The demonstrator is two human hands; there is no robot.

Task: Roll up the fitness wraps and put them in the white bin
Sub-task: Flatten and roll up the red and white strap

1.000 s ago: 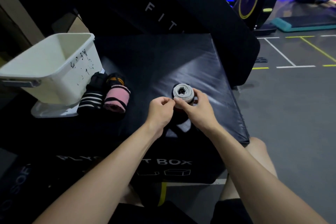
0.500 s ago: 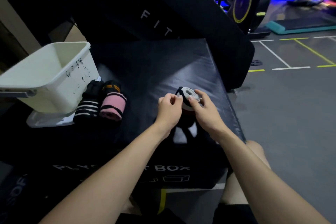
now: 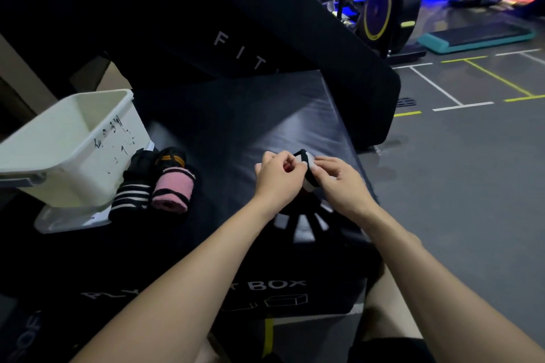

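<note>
A black-and-white fitness wrap [image 3: 306, 166] is held as a tight roll between both hands above the black plyo box [image 3: 236, 132]. My left hand [image 3: 277, 178] pinches its left side and my right hand [image 3: 342, 183] grips its right side. The wrap's loose striped tail [image 3: 303, 221] trails toward me over the box's front edge. A white bin [image 3: 73, 141] stands tilted at the left on its lid. Beside the bin lie a black-and-white striped rolled wrap [image 3: 131, 191] and a pink rolled wrap [image 3: 174, 188].
A tall black padded mat [image 3: 236, 23] leans behind the box. Grey gym floor [image 3: 457, 186] with painted lines lies to the right. An exercise bike [image 3: 380, 9] and a teal step platform [image 3: 474, 37] stand at the far right.
The roll has turned from end-on toward me to edge-on between my fingers. Both hands have closed in tighter round it.
</note>
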